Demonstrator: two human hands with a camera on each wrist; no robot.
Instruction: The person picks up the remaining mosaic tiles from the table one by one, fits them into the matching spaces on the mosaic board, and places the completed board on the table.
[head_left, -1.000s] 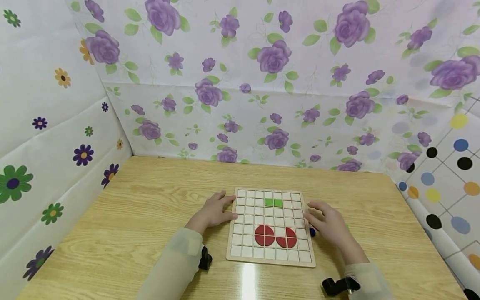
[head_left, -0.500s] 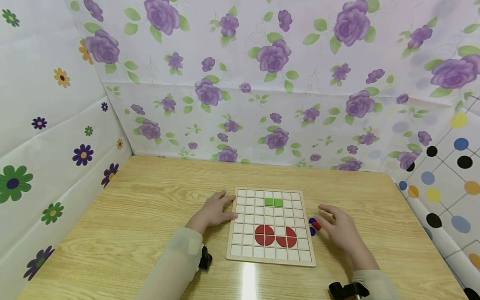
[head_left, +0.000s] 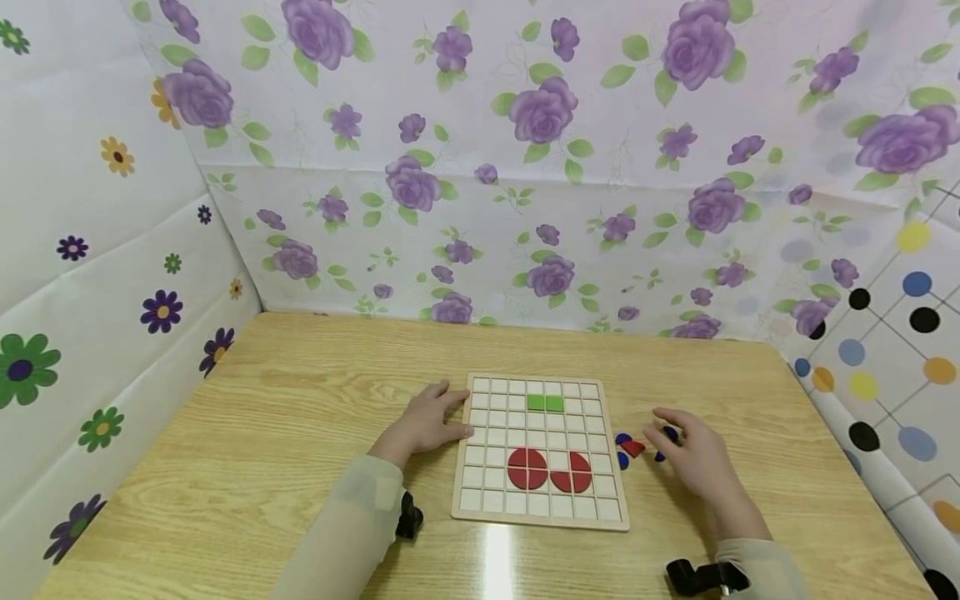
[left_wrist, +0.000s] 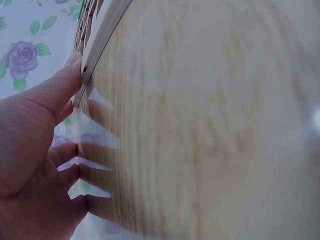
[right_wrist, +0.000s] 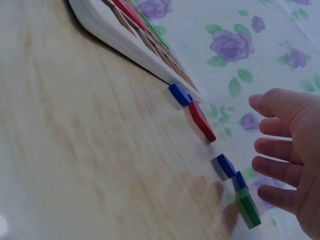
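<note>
A wooden grid board point(head_left: 540, 523) with white cells lies on the table. Two green squares point(head_left: 545, 403) sit near its far side. Four-quarter red circle point(head_left: 528, 468) and a three-quarter red circle point(head_left: 572, 472) occupy cells nearer me. My left hand point(head_left: 423, 421) rests at the board's left edge, thumb and index finger touching the frame. To the right of the board lie blue pieces point(head_left: 623, 461) and a red quarter-circle piece point(head_left: 633, 449). My right hand point(head_left: 697, 454), fingers relaxed, hovers beside more blue pieces point(right_wrist: 226, 165) and a green piece point(right_wrist: 250, 208), holding nothing.
The wood-grain table point(head_left: 315, 367) extends around the board. Behind it hangs a white cloth point(head_left: 480, 242) with purple roses. Patterned cloths close off both sides. Black wrist straps point(head_left: 705, 577) with cameras sit on both wrists.
My right hand has moved right, away from the board's edge. Loose red and blue pieces beside the board, hidden before, now show. The left hand stays in place.
</note>
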